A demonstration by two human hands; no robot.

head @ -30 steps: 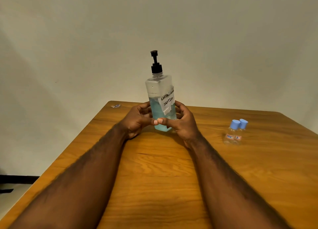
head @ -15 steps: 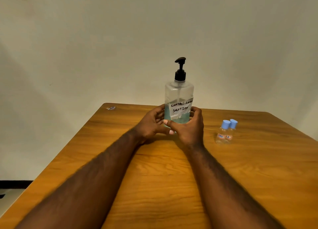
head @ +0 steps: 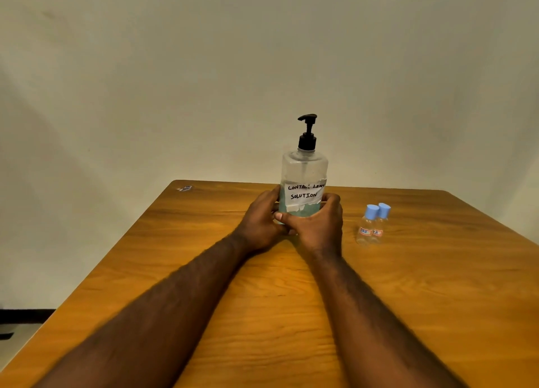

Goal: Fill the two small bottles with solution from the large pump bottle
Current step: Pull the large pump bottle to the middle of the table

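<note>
The large clear pump bottle (head: 304,172) stands upright on the wooden table (head: 423,285), with a black pump head, blue liquid in its lower part and a white label reading "contact lens solution". My left hand (head: 259,224) wraps its lower left side and my right hand (head: 319,224) wraps its lower front and right side, hiding the base. Two small clear bottles (head: 372,226) with blue caps stand side by side to the right of the hands, capped and untouched.
A plain wall rises behind the table's far edge. A small scrap (head: 184,188) lies at the table's far left corner. The table's left edge drops to the floor (head: 17,329).
The pump bottle has been turned in both hands, so the label faces me and the nozzle points left. The view has shifted, bringing the small bottles nearer the centre.
</note>
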